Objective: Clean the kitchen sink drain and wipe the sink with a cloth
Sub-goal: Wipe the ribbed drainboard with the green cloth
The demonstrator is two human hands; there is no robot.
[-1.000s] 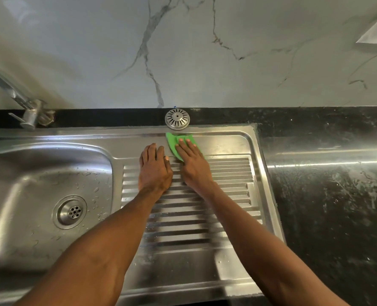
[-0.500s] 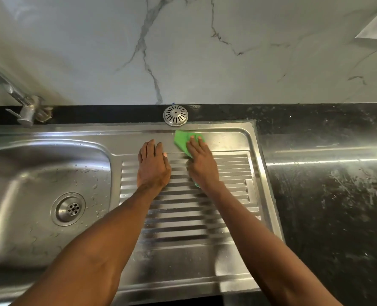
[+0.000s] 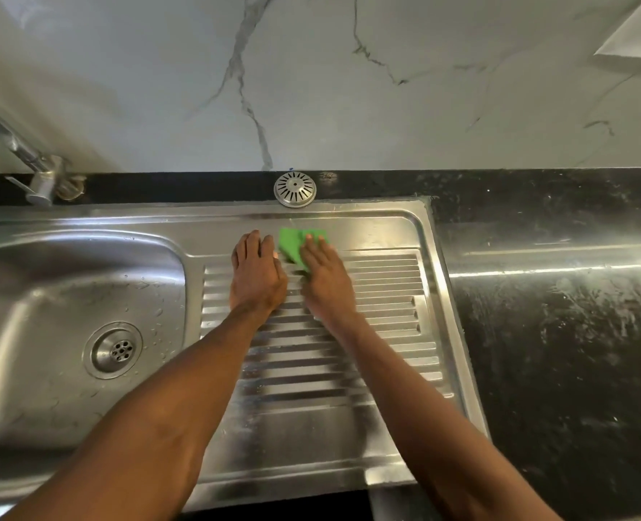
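Head view: we see the green cloth [image 3: 292, 245] lying flat on the far end of the ribbed steel drainboard [image 3: 386, 295], just this side of the loose slotted drain cover [image 3: 295, 188] that sits on the black ledge. Our right hand [image 3: 324, 280] presses on the cloth with straight fingers, covering its near half; the left hand [image 3: 257, 274] rests flat on the ribs just beside it, fingers together, holding nothing. We judge the cloth thin, soft and light, likely damp, so it should drag and bunch over the ridges rather than slide; flat palm pressure suits it, and to lift it we would pinch the exposed far corner. The basin [image 3: 29, 295] and its drain [image 3: 115, 349] lie well to the left, beaded with droplets.
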